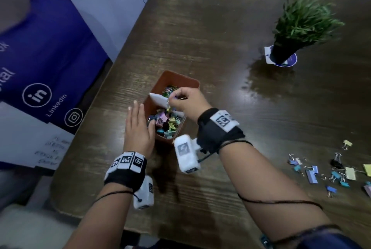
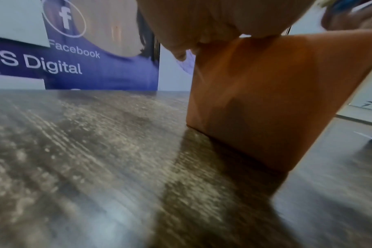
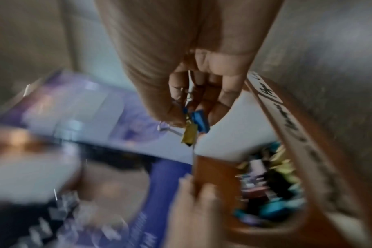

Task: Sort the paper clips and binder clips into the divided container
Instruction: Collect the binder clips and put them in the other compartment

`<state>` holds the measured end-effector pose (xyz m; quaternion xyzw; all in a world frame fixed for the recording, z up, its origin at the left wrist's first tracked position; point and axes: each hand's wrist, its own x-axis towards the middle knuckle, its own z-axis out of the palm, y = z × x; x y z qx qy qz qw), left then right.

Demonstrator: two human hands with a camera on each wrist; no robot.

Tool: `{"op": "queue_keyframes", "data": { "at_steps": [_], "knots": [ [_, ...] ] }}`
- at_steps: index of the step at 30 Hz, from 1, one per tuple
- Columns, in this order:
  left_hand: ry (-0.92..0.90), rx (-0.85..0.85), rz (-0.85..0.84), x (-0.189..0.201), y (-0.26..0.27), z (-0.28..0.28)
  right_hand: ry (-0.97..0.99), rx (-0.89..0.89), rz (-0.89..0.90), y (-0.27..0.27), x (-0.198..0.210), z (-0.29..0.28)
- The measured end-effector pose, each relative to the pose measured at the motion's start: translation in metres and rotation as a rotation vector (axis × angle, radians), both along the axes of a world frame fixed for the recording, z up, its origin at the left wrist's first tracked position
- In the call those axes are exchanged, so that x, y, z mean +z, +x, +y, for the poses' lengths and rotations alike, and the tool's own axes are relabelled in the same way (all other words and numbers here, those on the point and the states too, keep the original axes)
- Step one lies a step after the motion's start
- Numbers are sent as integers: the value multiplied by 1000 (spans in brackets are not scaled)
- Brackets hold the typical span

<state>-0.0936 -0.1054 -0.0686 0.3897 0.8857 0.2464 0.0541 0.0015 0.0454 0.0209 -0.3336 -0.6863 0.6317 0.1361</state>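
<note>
A brown divided container [image 1: 176, 76] stands on the dark wooden table, with a white divider [image 1: 158, 100] across its middle. The near compartment holds several coloured binder clips [image 1: 166, 122]; the far one holds paper clips [image 1: 169, 89]. My left hand [image 1: 143, 115] lies flat against the container's left wall [image 2: 265, 100], fingers straight and thumb at the rim. My right hand [image 1: 170, 101] hovers over the divider. In the right wrist view this right hand [image 3: 187, 114] pinches a yellow binder clip [image 3: 189, 134] and a blue binder clip [image 3: 199, 120] above the container [image 3: 212, 169].
Several loose binder clips [image 1: 329, 170] lie scattered at the table's right. A potted green plant [image 1: 301, 27] stands on a coaster at the back right. A blue banner [image 1: 40, 67] stands beyond the table's left edge.
</note>
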Motion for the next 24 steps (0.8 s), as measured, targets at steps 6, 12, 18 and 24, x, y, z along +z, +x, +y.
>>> {"op": "queue_keyframes", "data": {
  "at_steps": [6,12,18,24],
  "knots": [
    [-4,23,4,-1,0,-1,506,192,-247,-4,-19,-21],
    [23,-83,116,16,20,10,545,-132,-132,55,-25,15],
    [79,-368,152,29,97,76,489,-249,-333,152,-45,60],
    [-181,-662,-26,7,206,137,502,-339,-688,280,-67,97]
  ]
}}
